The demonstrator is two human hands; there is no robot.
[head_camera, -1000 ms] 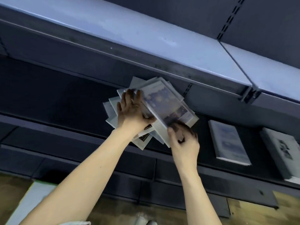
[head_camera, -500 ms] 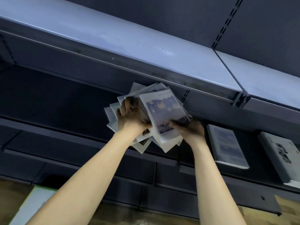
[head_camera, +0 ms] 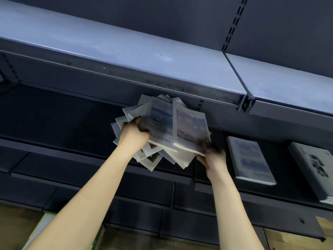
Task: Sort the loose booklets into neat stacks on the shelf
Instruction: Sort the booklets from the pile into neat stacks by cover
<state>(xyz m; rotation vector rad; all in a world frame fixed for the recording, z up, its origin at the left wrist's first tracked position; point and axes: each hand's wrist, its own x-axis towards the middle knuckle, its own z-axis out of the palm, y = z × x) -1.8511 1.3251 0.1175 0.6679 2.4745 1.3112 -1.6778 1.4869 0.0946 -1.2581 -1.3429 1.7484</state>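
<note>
Your left hand (head_camera: 134,131) curls its fingers over the left side of the fanned pile of pale paper booklets (head_camera: 158,134), which sits on the dark metal shelf (head_camera: 63,112) under the upper board. Your right hand (head_camera: 212,152) pinches the near corner of the top blue-covered booklet (head_camera: 191,127), its long axis running away from you. The neat stack of blue-printed booklets (head_camera: 250,157) lies just right, with bare shelf between.

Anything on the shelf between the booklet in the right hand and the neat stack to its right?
No. In the head view only bare dark shelf separates the booklet held by the right hand from the nearest stack.
</note>
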